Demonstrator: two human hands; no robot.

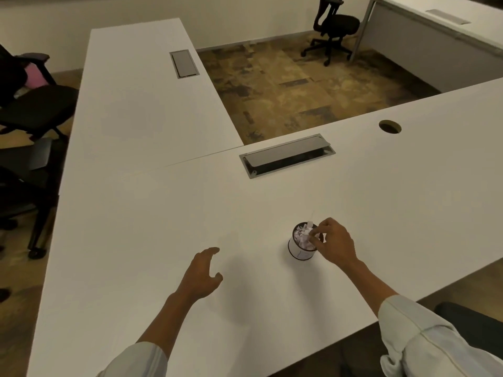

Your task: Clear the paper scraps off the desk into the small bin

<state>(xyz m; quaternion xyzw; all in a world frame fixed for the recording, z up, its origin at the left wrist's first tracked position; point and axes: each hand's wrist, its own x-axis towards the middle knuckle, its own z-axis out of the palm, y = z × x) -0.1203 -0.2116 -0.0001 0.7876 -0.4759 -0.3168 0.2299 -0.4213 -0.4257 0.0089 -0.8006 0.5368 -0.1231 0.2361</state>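
White bin unlabelled; right hand pinching paper scraps, left hand relaxed

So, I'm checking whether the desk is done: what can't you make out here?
Head view:
- Bin depth: scraps cover it.
- Right hand grip: fingertips over the bin, any held scrap too small to tell.
- Desk near edge: cut off by the frame and sleeves.

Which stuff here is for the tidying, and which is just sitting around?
For the job: small round white bin; crumpled white paper scraps inside it; right hand over it; left hand.

Just around: grey metal cable hatch; round cable hole; black office chair.
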